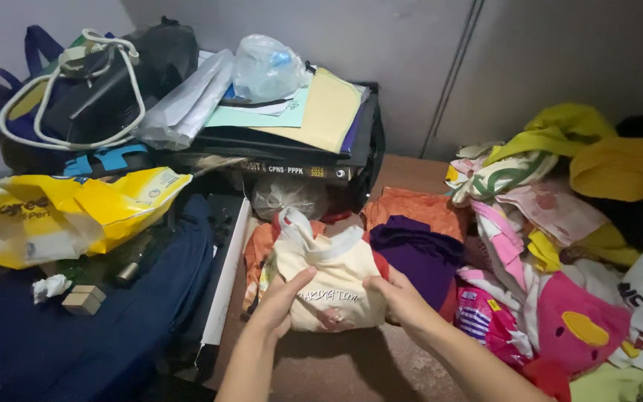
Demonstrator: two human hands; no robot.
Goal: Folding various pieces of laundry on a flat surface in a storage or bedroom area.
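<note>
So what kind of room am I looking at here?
Probably a room in a home, a bedroom or storage corner. Both hands, left and right, hold a cream garment beside a heap of clothes, with bags and stacked folders piled against the wall.

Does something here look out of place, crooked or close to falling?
Yes. The papers and folders lie askew on the black case, with a clear plastic bag perched loosely on top. Clothes lie in a jumbled heap at right. Both hands, left and right, grip a cream garment.
</note>
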